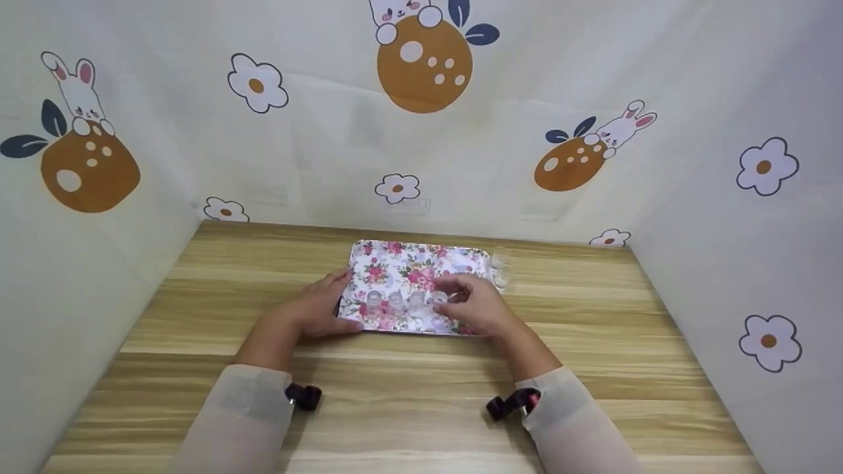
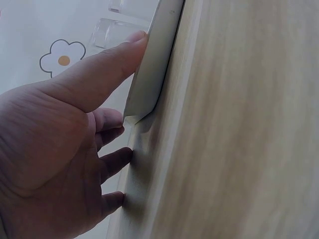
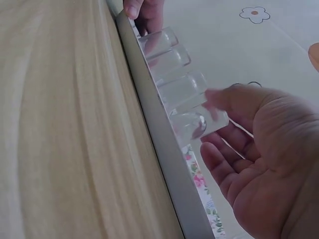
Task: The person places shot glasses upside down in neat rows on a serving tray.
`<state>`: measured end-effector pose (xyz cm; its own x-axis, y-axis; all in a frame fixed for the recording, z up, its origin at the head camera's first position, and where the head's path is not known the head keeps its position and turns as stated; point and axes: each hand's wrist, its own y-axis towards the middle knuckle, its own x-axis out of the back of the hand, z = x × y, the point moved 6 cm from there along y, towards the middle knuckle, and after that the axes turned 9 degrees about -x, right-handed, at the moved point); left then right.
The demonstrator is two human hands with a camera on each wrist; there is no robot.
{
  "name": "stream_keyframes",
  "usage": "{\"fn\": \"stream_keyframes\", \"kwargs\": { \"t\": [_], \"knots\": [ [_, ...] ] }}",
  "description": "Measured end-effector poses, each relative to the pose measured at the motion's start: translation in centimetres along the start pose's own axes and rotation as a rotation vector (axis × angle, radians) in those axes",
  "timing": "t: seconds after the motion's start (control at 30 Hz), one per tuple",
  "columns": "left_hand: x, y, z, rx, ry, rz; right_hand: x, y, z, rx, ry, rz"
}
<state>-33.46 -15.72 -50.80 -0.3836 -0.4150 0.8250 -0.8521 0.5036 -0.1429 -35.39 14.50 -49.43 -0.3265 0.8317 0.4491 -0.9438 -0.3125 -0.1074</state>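
A floral tray [image 1: 395, 263] lies on the table with several small clear cups [image 1: 395, 303] in a row along its near side. My left hand [image 1: 319, 306] holds the tray's near left corner. In the left wrist view its thumb [image 2: 119, 57] lies against the rim, the other fingers spread around the outer side. At the right end of the row, my right hand [image 1: 477, 304] pinches a clear cup [image 3: 217, 119] between thumb and fingers. The right wrist view shows other cups [image 3: 182, 89] standing close beside it; part of the pinched cup is hidden by the thumb.
More clear cups [image 1: 502, 276] stand on the wooden table [image 1: 408, 408] just past the tray's right edge. A curtain [image 1: 316, 145] printed with rabbits, oranges and flowers closes off the back and both sides.
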Motion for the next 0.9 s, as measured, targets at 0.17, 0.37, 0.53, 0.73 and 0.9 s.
{"fn": "stream_keyframes", "kwargs": {
  "t": [0.17,0.37,0.53,0.73,0.9],
  "knots": [
    [0.0,0.2,0.2,0.008,-0.012,-0.004,1.7,0.1,0.1,0.028,0.064,-0.077],
    [-0.1,0.2,0.3,0.020,-0.026,0.002,5.1,-0.1,-0.5,0.001,0.095,-0.230],
    [-0.2,0.2,0.2,0.013,-0.018,0.003,7.9,0.0,-1.8,-0.037,0.119,-0.320],
    [0.0,0.1,0.1,-0.004,-0.004,-0.003,10.3,0.1,-3.4,-0.065,0.142,-0.407],
    [0.0,0.1,0.1,0.000,-0.004,0.000,11.4,0.4,-4.8,-0.085,0.152,-0.416]
  ]
}}
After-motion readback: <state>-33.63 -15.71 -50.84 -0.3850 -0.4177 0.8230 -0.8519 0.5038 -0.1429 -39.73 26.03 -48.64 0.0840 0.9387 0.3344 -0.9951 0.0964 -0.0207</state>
